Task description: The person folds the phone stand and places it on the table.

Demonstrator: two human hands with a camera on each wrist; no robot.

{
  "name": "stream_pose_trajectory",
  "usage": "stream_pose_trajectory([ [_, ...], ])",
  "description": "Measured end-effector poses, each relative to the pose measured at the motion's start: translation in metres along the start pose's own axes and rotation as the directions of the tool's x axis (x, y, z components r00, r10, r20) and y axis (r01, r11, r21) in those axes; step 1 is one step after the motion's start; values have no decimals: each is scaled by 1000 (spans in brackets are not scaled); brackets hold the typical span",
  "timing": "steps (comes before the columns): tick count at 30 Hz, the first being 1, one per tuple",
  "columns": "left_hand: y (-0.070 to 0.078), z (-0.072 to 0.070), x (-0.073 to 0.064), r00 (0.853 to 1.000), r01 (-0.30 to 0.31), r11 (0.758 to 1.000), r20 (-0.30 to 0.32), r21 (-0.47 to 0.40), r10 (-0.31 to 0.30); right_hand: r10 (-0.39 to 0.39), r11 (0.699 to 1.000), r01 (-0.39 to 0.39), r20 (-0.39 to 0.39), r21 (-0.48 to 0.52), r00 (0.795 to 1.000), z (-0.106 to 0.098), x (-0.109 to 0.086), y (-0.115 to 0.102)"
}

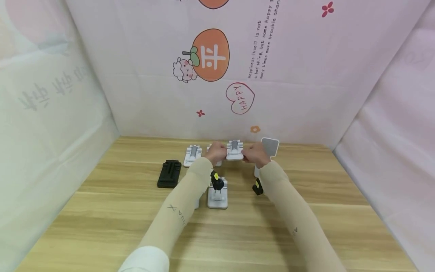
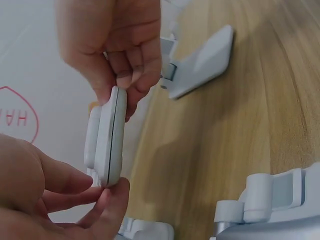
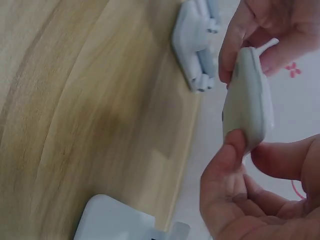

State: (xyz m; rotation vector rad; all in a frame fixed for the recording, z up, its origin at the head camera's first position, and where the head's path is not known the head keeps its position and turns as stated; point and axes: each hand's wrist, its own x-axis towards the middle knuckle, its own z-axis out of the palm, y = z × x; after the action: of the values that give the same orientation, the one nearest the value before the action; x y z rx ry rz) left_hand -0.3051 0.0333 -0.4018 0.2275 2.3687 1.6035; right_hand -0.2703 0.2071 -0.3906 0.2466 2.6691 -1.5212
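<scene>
A folded white phone stand with a grey strip is held above the far part of the table, between both hands. My left hand pinches one side of it between thumb and fingers. On the opposite side, my right hand pinches its edge. The left wrist view shows the stand edge-on, its layers lying flat together. In the right wrist view its smooth back faces the table. Just behind the right hand stands an unfolded white phone stand with a grey pad, partly hidden by that hand.
Left of the hands lie a folded white stand and a black stand. Another white stand is mostly hidden behind the left hand. Nearer, a white stand sits beside the left forearm. A printed cloth wall borders the wooden table.
</scene>
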Motion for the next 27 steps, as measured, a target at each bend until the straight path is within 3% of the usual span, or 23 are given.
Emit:
stream_pose_trajectory([
  [6,-8,12,16,999,38,973,-14,228,-36,19,960,-36,-64,-279,998,13,12,4],
  [8,-12,16,19,998,53,960,-31,277,-46,49,949,-69,-71,-307,996,18,19,8],
  [10,-24,22,31,998,49,948,-63,315,-30,54,940,-71,-59,-333,997,23,36,24],
  [15,-29,25,37,999,30,911,-48,410,-11,36,917,-42,-22,-398,999,33,78,64],
  [17,-20,24,29,1000,29,900,-24,434,-20,30,897,-33,-14,-441,999,33,75,59],
  [20,-16,25,28,1000,27,882,-23,470,-18,-16,867,4,-21,-499,1000,32,60,42],
  [23,-10,27,27,999,52,879,-12,474,-52,-43,852,20,-32,-523,999,30,45,25],
  [27,-6,28,29,995,89,883,-8,460,-96,-34,839,-1,-53,-545,998,31,40,19],
])
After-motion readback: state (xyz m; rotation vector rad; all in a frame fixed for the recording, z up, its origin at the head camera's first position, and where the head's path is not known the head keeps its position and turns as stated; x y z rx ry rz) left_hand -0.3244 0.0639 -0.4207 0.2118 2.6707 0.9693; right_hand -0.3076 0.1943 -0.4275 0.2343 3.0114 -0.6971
